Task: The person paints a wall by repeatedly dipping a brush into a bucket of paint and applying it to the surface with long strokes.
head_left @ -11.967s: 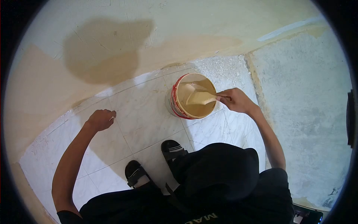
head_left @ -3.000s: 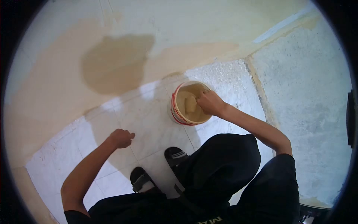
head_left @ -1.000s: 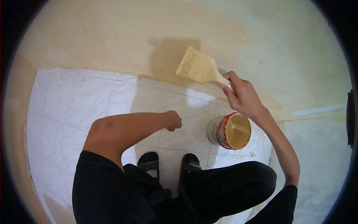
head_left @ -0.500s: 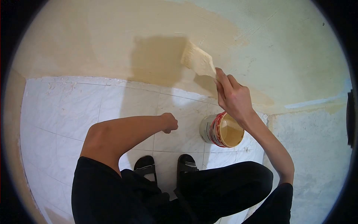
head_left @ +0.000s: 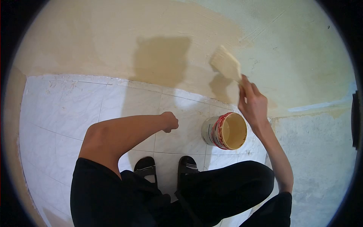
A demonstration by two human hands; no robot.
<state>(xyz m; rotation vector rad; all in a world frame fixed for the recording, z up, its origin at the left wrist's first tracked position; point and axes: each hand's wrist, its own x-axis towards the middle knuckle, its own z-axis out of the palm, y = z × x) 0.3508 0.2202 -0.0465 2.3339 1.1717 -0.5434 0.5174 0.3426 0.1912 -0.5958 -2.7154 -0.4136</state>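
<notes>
My right hand (head_left: 254, 105) grips the handle of a wide, flat paintbrush (head_left: 227, 63), its head coated in cream paint. The brush head is held up by the wall (head_left: 113, 34), over the zone where fresh beige paint meets the older pale green surface, and casts a shadow just below it. Under that hand, on the floor, stands a paint bucket (head_left: 212, 132) with red smears round its rim and cream paint inside. My left hand (head_left: 170, 122) is closed in a fist over the floor, left of the bucket, with nothing showing in it.
White marbled tiles (head_left: 75, 109) cover the floor, with paint flecks along the wall's foot. My sandalled feet (head_left: 187, 168) are close below the bucket. A bare bluish-grey wall (head_left: 317, 151) rises on the right, with a dark object (head_left: 355, 120) at its far edge.
My right hand and the brush have moved to the right along the wall, uncovering more of the bucket's rim. My left hand has stayed nearly still.
</notes>
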